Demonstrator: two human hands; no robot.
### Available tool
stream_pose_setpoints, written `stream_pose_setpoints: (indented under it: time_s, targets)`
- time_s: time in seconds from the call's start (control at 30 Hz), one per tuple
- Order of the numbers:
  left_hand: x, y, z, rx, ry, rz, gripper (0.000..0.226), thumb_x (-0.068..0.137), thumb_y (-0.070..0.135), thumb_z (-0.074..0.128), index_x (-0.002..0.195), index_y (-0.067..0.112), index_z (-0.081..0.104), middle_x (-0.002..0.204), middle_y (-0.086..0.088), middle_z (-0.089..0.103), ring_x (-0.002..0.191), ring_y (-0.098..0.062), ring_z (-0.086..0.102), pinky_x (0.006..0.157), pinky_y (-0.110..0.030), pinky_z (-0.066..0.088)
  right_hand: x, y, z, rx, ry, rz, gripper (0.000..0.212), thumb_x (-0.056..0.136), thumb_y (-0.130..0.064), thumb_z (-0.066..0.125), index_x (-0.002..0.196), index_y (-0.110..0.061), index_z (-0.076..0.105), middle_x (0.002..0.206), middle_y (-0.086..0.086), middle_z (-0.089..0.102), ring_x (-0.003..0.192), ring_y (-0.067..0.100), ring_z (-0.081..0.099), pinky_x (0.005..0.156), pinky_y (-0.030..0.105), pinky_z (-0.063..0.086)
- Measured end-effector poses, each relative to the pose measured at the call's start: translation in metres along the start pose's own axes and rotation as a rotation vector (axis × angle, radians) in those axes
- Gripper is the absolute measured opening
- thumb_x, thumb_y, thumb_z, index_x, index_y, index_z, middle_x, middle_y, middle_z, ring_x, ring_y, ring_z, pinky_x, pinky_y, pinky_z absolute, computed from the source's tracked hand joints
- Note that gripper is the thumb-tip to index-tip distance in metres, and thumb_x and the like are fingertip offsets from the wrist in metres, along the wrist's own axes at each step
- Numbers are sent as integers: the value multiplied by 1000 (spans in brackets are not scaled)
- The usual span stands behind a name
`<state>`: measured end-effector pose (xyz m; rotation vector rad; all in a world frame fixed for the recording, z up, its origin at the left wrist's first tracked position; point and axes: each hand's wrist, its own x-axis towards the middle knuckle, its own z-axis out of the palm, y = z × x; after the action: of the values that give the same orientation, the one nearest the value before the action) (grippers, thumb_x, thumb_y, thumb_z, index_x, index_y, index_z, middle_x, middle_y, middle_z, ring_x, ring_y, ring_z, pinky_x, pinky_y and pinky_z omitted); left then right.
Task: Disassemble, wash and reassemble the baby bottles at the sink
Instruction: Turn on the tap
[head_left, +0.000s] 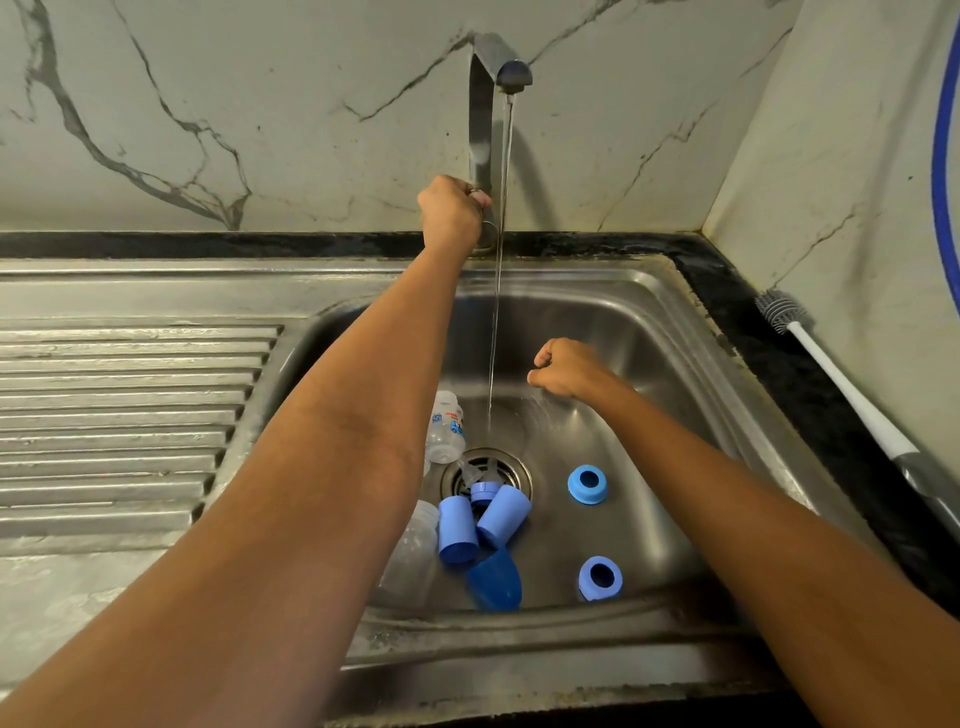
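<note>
1. Your far wall (260, 104) is pale grey-white with dark grey marble veins.
2. Your sink (649, 322) is silver steel; its left drainboard (130, 389) shows parallel ribs.
3. The counter edge (779, 374) is black.
4. In the basin you have two pale blue caps (457, 530), a dark blue cap (496, 582), a bright blue ring (587, 484) and a periwinkle ring (600, 578).
5. The clear bottle (445, 428) bears blue and red print.
6. On your right, the brush (852, 395) is white with grey bristles; the hose (940, 156) is blue.

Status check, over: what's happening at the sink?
Left hand grips tap; water running. Right hand curled, empty. Bottles, blue caps, collar rings lie apart in sink. Bottle brush on counter.
</note>
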<state>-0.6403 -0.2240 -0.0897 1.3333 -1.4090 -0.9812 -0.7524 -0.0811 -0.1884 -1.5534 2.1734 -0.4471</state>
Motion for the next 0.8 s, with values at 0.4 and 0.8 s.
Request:
stream_pose_setpoints:
  time_s: [0.4,0.8]
  targets:
    - [0,-1,-1,38,11,41,32,98,5,46,69,10,59,70,1,53,69,-10,55,72,-21,51,-3,-1,-3,-18,-2,-5,38,84,-12,62,115,9,62,118,25,63,112,38,57,94,47,49]
    - [-55,-57,-26,277,37,30,37,97,20,55,130,3,52,126,-13,58,113,-25,57,88,-25,43,-23,-6,-13,-74,26,10,23,89,-15,59,105,0,66,110,15,65,99,30,62,80,35,51]
